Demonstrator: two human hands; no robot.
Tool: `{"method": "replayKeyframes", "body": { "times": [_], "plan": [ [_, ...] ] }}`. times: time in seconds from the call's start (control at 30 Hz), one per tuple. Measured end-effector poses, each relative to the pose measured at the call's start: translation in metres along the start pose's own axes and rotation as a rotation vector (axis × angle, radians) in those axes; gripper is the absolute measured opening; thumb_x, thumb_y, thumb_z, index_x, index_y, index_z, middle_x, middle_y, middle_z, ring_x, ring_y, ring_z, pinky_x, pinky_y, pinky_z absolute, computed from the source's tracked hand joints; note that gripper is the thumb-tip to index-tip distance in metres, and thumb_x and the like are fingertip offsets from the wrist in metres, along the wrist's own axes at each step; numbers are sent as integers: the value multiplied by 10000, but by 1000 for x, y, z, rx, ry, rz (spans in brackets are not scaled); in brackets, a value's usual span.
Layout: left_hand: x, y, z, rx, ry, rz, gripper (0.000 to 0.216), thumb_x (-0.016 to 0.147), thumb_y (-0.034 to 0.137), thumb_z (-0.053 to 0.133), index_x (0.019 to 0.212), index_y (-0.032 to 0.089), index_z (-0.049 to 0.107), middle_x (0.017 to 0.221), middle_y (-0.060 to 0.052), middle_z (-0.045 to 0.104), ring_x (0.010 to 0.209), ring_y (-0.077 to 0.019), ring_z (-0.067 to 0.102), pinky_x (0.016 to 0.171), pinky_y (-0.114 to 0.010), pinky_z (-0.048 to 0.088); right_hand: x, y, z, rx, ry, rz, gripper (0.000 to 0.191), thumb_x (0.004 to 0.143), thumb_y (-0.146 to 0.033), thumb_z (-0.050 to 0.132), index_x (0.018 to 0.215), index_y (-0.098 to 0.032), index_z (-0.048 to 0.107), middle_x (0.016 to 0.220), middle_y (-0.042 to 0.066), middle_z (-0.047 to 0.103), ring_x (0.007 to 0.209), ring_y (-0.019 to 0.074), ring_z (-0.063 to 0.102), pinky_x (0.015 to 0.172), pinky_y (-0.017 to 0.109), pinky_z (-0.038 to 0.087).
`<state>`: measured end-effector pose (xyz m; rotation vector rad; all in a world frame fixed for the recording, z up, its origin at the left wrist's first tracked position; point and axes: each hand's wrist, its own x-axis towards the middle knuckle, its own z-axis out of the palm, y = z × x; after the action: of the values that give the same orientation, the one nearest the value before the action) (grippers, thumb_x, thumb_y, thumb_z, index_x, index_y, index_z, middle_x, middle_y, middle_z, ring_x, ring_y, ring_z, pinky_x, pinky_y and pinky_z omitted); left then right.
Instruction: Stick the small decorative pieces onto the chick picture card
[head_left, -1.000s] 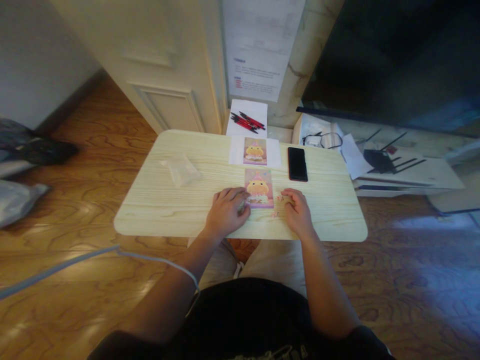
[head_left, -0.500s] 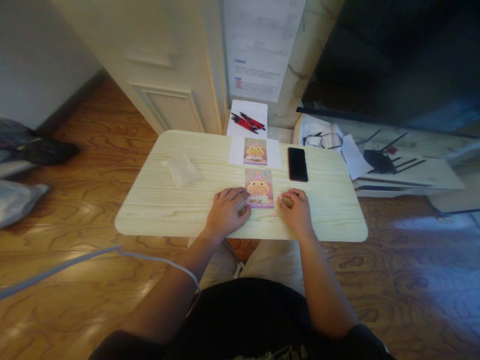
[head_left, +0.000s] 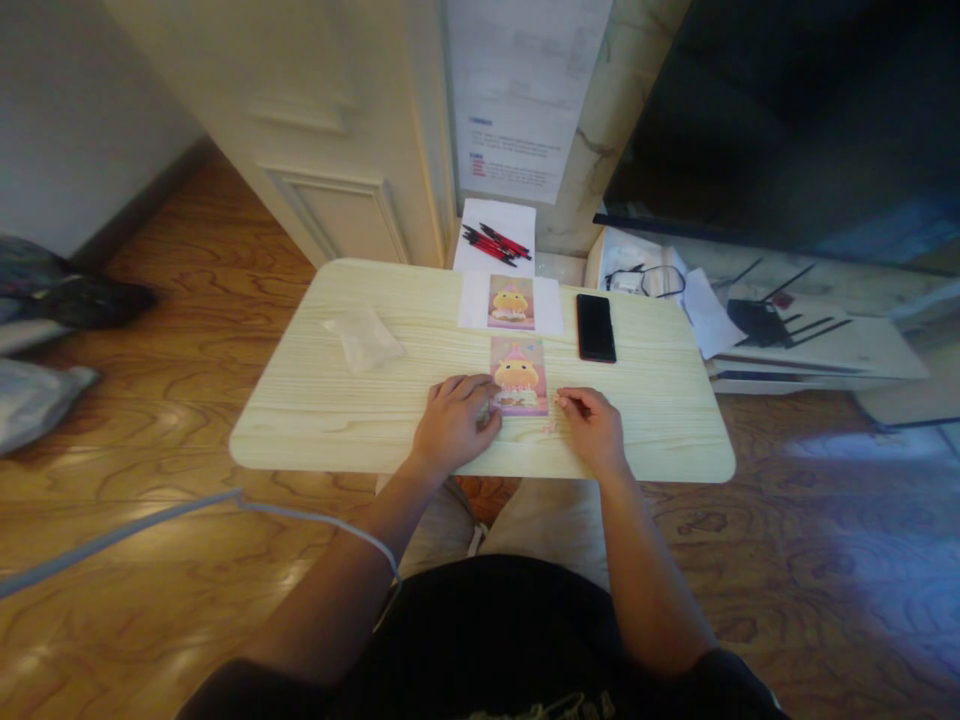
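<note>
A pink card with a yellow cartoon figure point(head_left: 519, 372) lies flat on the light wooden table point(head_left: 300, 405). My left hand point(head_left: 452, 422) rests at the card's left edge, fingertips touching it, with thumb and fingers apart. To the right of the card, my right hand point(head_left: 595, 425) has its thumb and index finger pinched together. Small pale pink bits show at those fingertips, too small to make out. More pink bits point(head_left: 550, 428) lie on the table just below the card's right corner.
Behind the card, a matching picture point(head_left: 511, 302) lies on white paper. A black phone point(head_left: 595, 328) is at the right and a clear plastic bag point(head_left: 364, 340) at the left. Several red pens point(head_left: 496, 244) rest on paper beyond the table. A grey cable point(head_left: 315, 517) crosses my left forearm.
My right hand's fingers have drawn together from a looser curl into a pinch beside the card. The left hand and the card have stayed put.
</note>
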<state>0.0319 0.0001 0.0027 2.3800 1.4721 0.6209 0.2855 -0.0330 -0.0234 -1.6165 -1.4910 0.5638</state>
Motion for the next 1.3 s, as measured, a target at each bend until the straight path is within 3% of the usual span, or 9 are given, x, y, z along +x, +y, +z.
{"method": "replayKeyframes", "body": {
  "times": [0.67, 0.8, 1.0, 1.3],
  "plan": [
    [0, 0, -1, 6, -2, 16, 330, 936, 346, 567, 1240, 311, 690, 1388, -17, 663, 1251, -293, 557, 1016, -495, 433, 6, 2, 3, 48, -1, 93, 206, 916, -343, 622, 1032, -235, 755, 980, 56, 775, 878, 232, 705, 850, 388, 573],
    [0, 0, 0, -1, 1, 13, 341, 929, 347, 579, 1249, 312, 689, 1388, -27, 661, 1264, -299, 553, 1033, -498, 429, 29, -21, 4, 64, -91, -5, 179, 926, -252, 586, 1024, -235, 734, 984, 38, 770, 893, 214, 712, 867, 363, 567],
    [0, -2, 0, -16, 8, 16, 351, 926, 359, 593, 1263, 304, 677, 1386, -31, 661, 1258, -290, 558, 1039, -491, 430, 52, -57, 17, -96, -396, -219, 278, 897, -77, 542, 978, -238, 753, 1055, 34, 762, 1014, 211, 689, 949, 366, 527],
    [0, -3, -1, -23, -3, 12, 348, 920, 370, 606, 1252, 302, 682, 1386, -32, 661, 1257, -300, 557, 1017, -503, 438, 52, -50, 30, -164, -391, -274, 308, 896, -54, 568, 1028, -244, 771, 1054, 45, 731, 1026, 208, 665, 957, 359, 519]
  ]
}}
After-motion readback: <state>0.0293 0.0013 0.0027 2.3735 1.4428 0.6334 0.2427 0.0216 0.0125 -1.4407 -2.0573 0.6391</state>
